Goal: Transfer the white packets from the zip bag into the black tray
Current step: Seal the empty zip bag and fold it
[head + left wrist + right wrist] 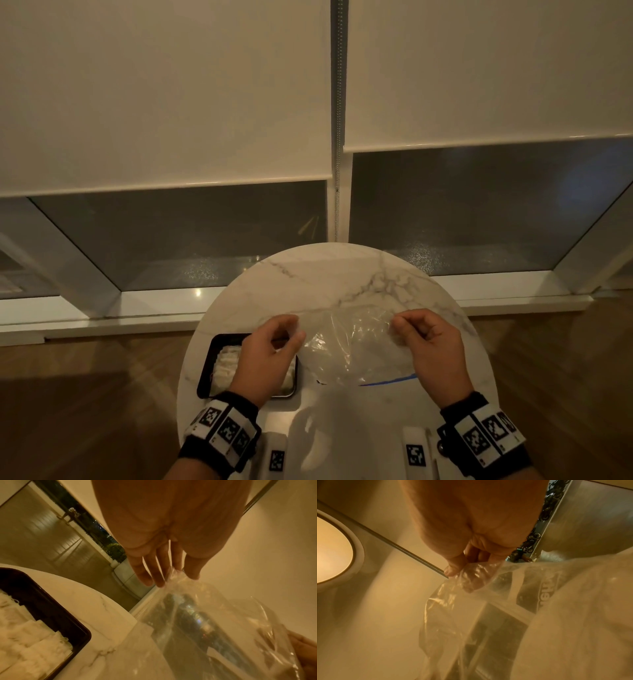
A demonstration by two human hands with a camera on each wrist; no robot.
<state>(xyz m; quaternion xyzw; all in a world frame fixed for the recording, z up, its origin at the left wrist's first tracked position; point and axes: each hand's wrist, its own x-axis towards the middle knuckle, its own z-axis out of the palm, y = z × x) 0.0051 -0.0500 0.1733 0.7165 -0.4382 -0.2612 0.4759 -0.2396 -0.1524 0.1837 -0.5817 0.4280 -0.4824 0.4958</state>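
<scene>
Bare table [325, 274] beyond the bag [356, 346]; tray [209, 370] seemingly crowds left.

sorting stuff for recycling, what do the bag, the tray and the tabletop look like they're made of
Zip bag: thin clear plastic film, glossy; it crinkles and the table shows through.
Black tray: probably rigid plastic, smooth dark rim with rounded corners.
Tabletop: white with grey veins, polished; marble or a marble-look surface, cannot tell which.

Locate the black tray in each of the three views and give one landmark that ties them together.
Head: black tray sits lower left of centre on the marble table, partly behind the left hand.
Left wrist: bottom left corner, white packets inside.
Right wrist: not in it.
Shared landmark: the clear zip bag, which both hands pinch; right hand.
</scene>
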